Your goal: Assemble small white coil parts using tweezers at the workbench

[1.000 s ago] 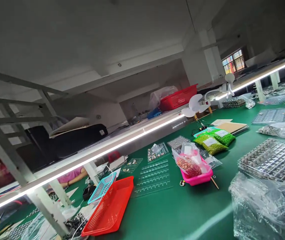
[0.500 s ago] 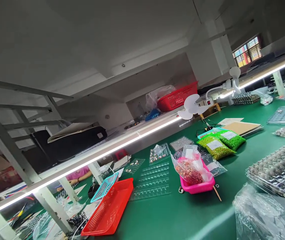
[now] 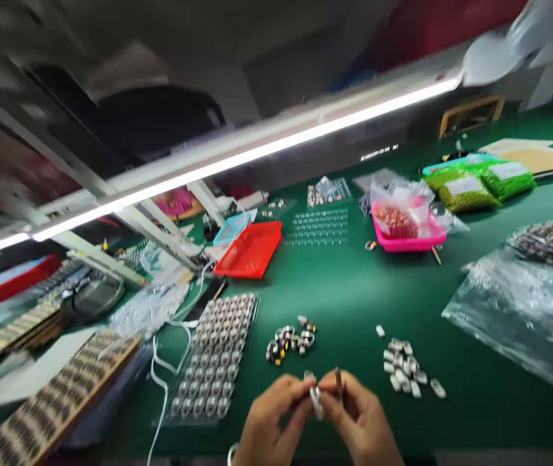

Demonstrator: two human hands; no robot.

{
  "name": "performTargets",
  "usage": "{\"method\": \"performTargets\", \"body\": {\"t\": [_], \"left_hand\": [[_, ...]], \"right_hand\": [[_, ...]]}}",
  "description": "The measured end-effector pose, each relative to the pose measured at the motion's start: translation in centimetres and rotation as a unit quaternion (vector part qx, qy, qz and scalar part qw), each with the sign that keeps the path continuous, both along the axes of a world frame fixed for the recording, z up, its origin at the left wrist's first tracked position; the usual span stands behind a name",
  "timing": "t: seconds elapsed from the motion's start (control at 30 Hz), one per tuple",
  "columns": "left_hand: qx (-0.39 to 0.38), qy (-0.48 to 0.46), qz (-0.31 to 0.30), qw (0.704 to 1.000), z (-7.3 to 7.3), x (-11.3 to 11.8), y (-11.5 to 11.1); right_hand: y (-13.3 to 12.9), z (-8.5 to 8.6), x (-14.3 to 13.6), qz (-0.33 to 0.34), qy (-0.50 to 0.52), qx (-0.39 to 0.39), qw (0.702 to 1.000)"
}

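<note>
Near the bottom middle, my left hand (image 3: 276,417) pinches a small silvery ring-like piece (image 3: 316,402) between thumb and fingertips. My right hand (image 3: 361,421) closes on the same piece from the other side. A thin dark stick-like tool (image 3: 339,383) stands up from the right fingers; its exact kind is blurred. Just beyond the left hand lies a loose group of small silver, black and yellow pieces (image 3: 292,339). To the right of my hands is a scattered pile of small whitish blocks (image 3: 402,367). A clear tray (image 3: 215,356) holding rows of silvery ring-like pieces lies to the left.
Farther back on the green table (image 3: 334,291) are a red tray (image 3: 251,251), an empty clear blister sheet (image 3: 321,228) and a pink basin (image 3: 402,244) with a bag in it. Plastic bags (image 3: 513,310) lie right. A white cable (image 3: 160,382) runs left. A lit lamp bar (image 3: 305,133) crosses above.
The view has tipped downward and levelled somewhat. Both my hands, the piece between them, the silvery tray and the small piles now show; none were in view before.
</note>
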State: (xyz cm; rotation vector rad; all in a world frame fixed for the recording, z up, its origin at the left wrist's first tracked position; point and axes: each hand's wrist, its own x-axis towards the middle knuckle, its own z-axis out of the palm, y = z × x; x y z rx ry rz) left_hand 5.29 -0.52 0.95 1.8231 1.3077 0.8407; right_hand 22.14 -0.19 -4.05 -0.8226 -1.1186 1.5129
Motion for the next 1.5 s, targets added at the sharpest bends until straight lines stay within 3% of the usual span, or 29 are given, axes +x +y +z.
{"method": "performTargets", "body": {"t": [0.23, 0.47, 0.87, 1.07, 1.3, 1.5], "left_hand": [[0.024, -0.113, -0.052, 0.992, 0.0, -1.7, -0.6], [0.049, -0.164, -0.018, 0.985, -1.1, -3.6, -1.3], [0.069, -0.210, -0.030, 0.975, -1.3, -5.0, -1.4], [0.068, -0.195, -0.030, 0.978, -1.0, -5.4, -1.3], [-0.008, -0.195, -0.024, 0.981, -0.2, -5.6, -0.8], [-0.088, -0.233, 0.035, 0.968, -0.4, -5.2, -0.9]], "right_hand": [[-1.5, 0.9, -1.5, -0.049, -0.034, 0.022, 0.998], [-2.3, 0.9, -2.8, -0.079, -0.139, 0.169, 0.973], [-1.0, 1.1, -3.3, -0.049, -0.164, 0.304, 0.937], [-0.7, 1.3, -3.2, -0.045, -0.201, 0.324, 0.923], [-0.3, 1.3, -2.9, 0.000, -0.212, 0.309, 0.927], [-0.2, 1.1, -3.1, -0.010, -0.226, 0.329, 0.917]]}}
